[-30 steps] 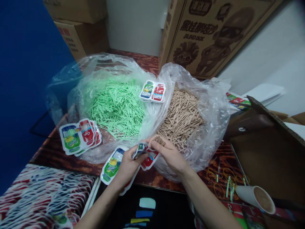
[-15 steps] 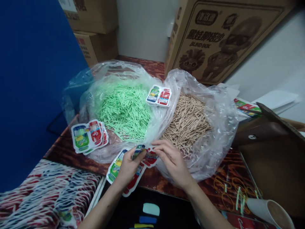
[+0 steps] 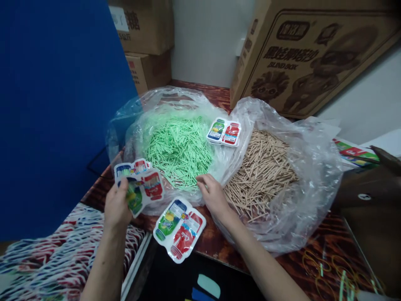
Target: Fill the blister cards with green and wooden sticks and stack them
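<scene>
My left hand (image 3: pixel 117 205) grips a jar-shaped packet (image 3: pixel 152 187) printed with a green Sprite half and a red Cola half, thumb over its near edge. That packet overlaps similar packets (image 3: pixel 127 168) lying at the left. My right hand (image 3: pixel 213 196) is at the near right edge of the green sticks (image 3: pixel 178 150), fingers loosely curled and slightly apart from the thumb, with nothing visible between them. Between my hands lies another Sprite and Cola packet (image 3: pixel 181 230) at the table's front edge. Brown sticks (image 3: pixel 261 173) fill the bag to the right.
Clear plastic bags (image 3: pixel 316 167) surround both stick heaps. A small stack of packets (image 3: pixel 224 132) rests between them. Cardboard boxes (image 3: pixel 282 62) stand behind. A blue panel (image 3: pixel 56 104) rises at left, striped netting (image 3: pixel 72 251) below it. Rubber bands (image 3: pixel 316 263) lie at right.
My hands have separated. The left carried its packet leftward to the other packets; the right moved off the packet toward the green sticks. The camera view has shifted left.
</scene>
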Tool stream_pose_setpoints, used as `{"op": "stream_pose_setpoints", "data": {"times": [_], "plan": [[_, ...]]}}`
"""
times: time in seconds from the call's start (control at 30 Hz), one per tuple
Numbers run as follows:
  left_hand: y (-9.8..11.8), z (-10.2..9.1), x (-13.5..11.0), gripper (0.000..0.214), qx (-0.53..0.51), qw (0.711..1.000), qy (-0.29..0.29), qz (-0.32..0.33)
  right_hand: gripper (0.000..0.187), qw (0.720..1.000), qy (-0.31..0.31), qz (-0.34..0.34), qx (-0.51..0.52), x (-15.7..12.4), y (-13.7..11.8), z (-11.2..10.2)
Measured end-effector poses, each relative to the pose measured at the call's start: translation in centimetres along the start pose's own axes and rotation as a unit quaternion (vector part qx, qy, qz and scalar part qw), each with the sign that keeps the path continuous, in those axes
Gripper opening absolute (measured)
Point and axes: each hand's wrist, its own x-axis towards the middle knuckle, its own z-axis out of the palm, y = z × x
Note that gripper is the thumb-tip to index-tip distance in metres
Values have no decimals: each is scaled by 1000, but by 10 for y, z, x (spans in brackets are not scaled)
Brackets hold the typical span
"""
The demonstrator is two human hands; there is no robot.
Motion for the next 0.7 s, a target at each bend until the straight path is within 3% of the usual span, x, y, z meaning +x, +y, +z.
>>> {"op": "stream_pose_setpoints", "data": {"times": [0.1, 0.2, 0.33, 0.47, 0.6, 0.7], "plan": [[-6, -3, 44, 36, 131, 983, 78, 106, 13, 966, -13, 34, -256, 20, 8, 8], [-17, -1, 74, 25, 229, 952, 115, 164, 21, 931, -56, 70, -354, 30, 13, 11], [-26, 2, 91, 21, 358, 903, 154, 181, 23, 922, -87, 74, -369, 39, 11, 15], [-28, 1, 94, 29, 323, 914, 166, 182, 21, 938, -99, 111, -312, 45, 10, 13], [-29, -5, 76, 50, 338, 887, 150, 276, 21, 952, -111, 127, -253, 49, 18, -1], [-31, -7, 55, 53, 350, 863, 146, 332, 19, 966, -101, 139, -192, 56, 26, -8]]}}
